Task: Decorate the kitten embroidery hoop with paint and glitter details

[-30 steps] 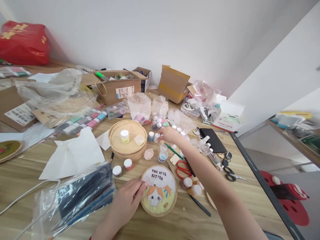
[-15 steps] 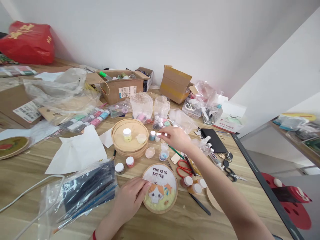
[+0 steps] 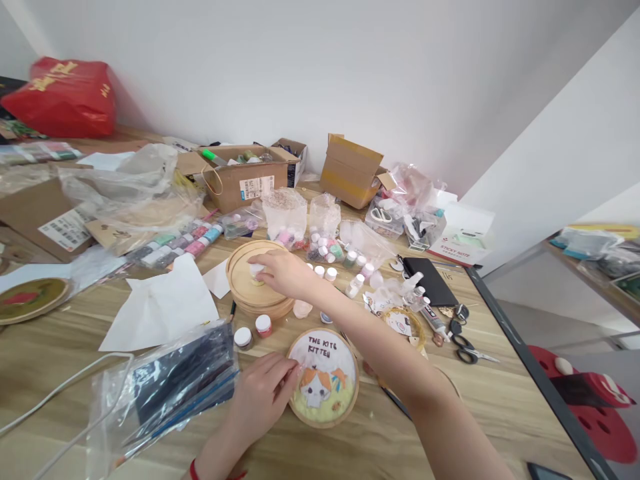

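My left hand (image 3: 264, 399) rests on the left rim of a small round hoop (image 3: 325, 377) with a kitten picture and the words "THE KITE KITTEN"; its fingers are curled on the rim. My right hand (image 3: 281, 272) reaches over the stack of round wooden hoops (image 3: 240, 293) and its fingers are closed on a small white-lidded jar (image 3: 255, 270) standing there. Two little jars, one white-lidded (image 3: 243, 338) and one red-lidded (image 3: 263, 325), sit just left of the kitten hoop.
Bags of small jars (image 3: 320, 233), loose white-lidded jars (image 3: 356, 283), scissors (image 3: 465, 347), a black notebook (image 3: 433, 280), cardboard boxes (image 3: 250, 173), white paper (image 3: 160, 307), a plastic bag of dark sheets (image 3: 165, 387), and a red bag (image 3: 63, 97) crowd the wooden table (image 3: 60, 373).
My right hand has moved left from the loose jars near the bags to the white-lidded jar on the wooden hoop stack. My left hand stays on the kitten hoop.
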Action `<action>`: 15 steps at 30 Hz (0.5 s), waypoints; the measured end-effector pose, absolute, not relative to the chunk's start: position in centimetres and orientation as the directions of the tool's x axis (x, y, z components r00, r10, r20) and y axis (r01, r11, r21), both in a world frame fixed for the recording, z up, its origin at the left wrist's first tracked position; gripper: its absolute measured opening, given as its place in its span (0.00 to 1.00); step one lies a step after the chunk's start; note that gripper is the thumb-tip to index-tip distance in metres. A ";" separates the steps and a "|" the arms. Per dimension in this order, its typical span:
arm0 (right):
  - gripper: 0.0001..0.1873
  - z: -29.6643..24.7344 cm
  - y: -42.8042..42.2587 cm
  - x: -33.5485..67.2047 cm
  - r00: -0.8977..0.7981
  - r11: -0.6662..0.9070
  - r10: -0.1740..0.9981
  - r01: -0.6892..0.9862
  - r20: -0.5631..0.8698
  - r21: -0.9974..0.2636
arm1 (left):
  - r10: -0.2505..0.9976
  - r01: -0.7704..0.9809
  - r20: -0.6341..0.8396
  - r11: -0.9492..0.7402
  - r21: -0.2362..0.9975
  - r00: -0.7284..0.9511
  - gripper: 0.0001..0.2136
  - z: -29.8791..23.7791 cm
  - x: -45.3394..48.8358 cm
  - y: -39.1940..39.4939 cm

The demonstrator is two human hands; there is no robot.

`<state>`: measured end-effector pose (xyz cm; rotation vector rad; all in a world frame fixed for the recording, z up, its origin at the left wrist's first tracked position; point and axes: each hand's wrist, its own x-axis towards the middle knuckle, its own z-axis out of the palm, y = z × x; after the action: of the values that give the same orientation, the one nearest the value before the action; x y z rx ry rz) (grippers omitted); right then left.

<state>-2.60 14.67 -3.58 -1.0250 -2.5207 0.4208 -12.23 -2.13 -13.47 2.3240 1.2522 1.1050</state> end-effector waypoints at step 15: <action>0.16 -0.1 17.4 11.7 -0.261 0.268 0.963 0.930 0.059 -0.252 | 0.789 0.603 0.514 -0.601 0.525 0.338 0.11 -13.1 -12.5 -2.3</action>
<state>11.69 17.38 -0.11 -1.7712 -2.3339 0.2459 -12.47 -2.29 -13.06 2.3619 1.2558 1.1153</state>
